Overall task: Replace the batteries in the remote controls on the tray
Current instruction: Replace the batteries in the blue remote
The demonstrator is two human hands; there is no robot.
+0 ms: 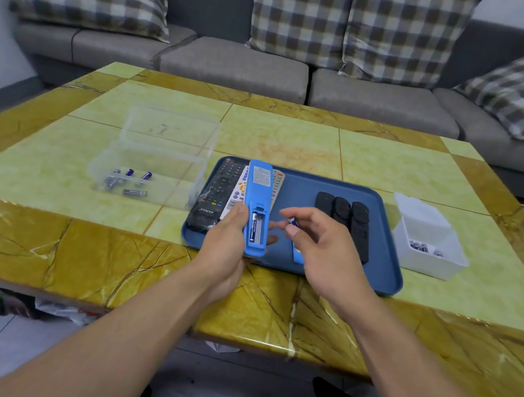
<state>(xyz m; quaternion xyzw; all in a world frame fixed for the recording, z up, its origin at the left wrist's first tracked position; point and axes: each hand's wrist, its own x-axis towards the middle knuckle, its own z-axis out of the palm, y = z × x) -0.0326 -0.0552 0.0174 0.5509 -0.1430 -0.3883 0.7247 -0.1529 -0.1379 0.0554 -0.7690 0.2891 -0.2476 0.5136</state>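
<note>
My left hand (225, 243) grips a blue remote (256, 197) back side up above the blue tray (379, 270). Its battery compartment is open, with one battery (254, 227) seated in the left slot. My right hand (318, 244) pinches a second battery (294, 220) just right of the compartment. The blue battery cover (297, 254) lies on the tray under my right hand. A black remote (217, 191) and a white remote (238, 191) lie on the tray's left side. Three black remotes (346, 214) lie on its right side.
A clear lidded box (153, 165) with several batteries stands left of the tray. A white box (427, 243) holding batteries stands to the right. The tiled table (297, 135) extends back to a grey sofa (239, 69) with checked cushions.
</note>
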